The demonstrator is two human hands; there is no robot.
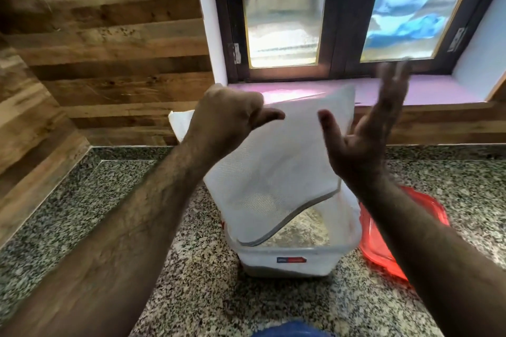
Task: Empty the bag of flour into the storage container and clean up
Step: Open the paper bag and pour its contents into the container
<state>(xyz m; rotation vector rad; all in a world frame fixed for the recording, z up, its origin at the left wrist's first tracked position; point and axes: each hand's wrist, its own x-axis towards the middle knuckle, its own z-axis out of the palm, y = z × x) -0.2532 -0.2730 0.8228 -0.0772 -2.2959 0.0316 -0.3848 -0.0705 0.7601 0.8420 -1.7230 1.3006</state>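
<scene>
Nearest the camera, at the bottom edge, a patch of blue cloth (pixel 293 330), cut off by the frame. Spread beneath everything, a speckled grey granite countertop (pixel 191 295). Standing on it, just ahead, a clear rectangular plastic storage container (pixel 290 261) with a small red-and-blue label on its near wall, pale flour visible inside along the bottom. Touching or just beside its right side, lying flat on the granite, a translucent red plastic lid (pixel 383 249). Hanging upturned above the container, a white woven flour bag (pixel 276 161), its grey-edged mouth dipping inside the rim. At the bag's upper left corner, the left hand (pixel 227 117), fingers curled shut on the fabric, thumb pointing right across the bag. At the bag's right side, the right hand (pixel 364 139), palm open and facing left, fingers spread and motion-blurred; touching the bag or just off it, cannot be told. Behind the left hand, a corner of white paper or cloth (pixel 178 123), leaning against a wood-plank wall (pixel 109 63). Farthest back, a pink sill (pixel 438 90) under a dark-framed window with frosted glass (pixel 284 13).
</scene>
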